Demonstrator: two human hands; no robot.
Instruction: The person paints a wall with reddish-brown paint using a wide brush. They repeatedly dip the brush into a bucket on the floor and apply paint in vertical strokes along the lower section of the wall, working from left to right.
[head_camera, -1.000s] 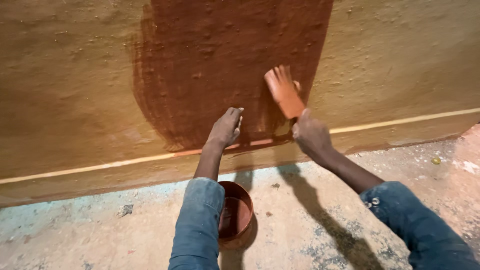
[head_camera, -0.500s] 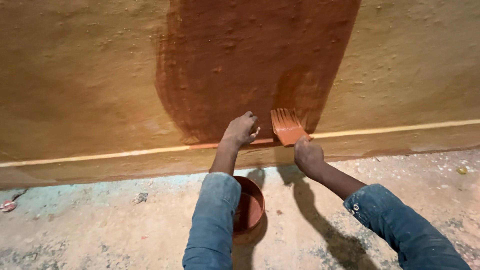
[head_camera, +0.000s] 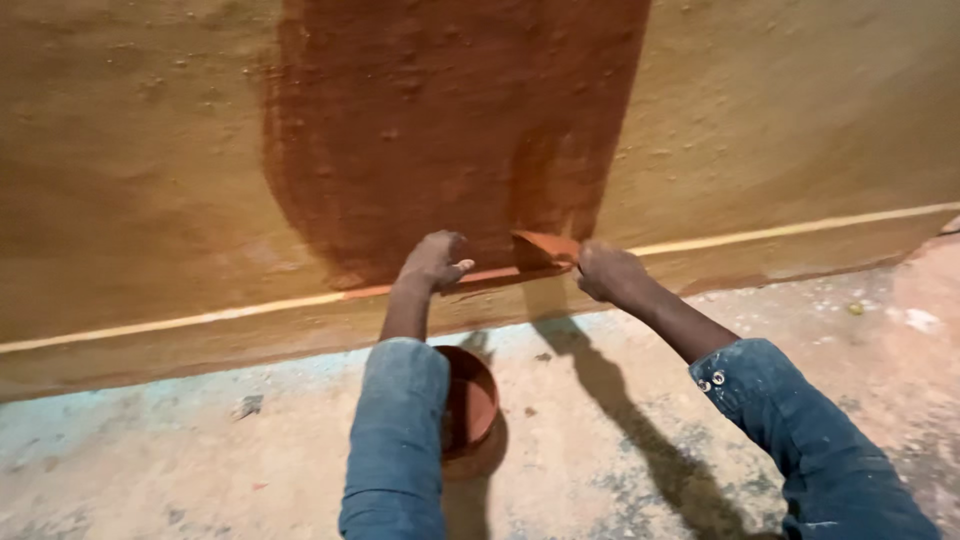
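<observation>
Brush (head_camera: 545, 247) in right hand (head_camera: 610, 273) fingers, on wall (head_camera: 150, 150)

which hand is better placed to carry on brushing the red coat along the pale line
Right. The right hand already holds the brush at the pale line; the left hand rests empty against the wall.

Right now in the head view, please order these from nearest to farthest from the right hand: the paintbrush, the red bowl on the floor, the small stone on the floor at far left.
1. Paintbrush: held in the right hand, against the wall.
2. Red bowl: on the floor, lower left of that hand, partly behind the left sleeve.
3. Small stone: on the floor, far left.
</observation>
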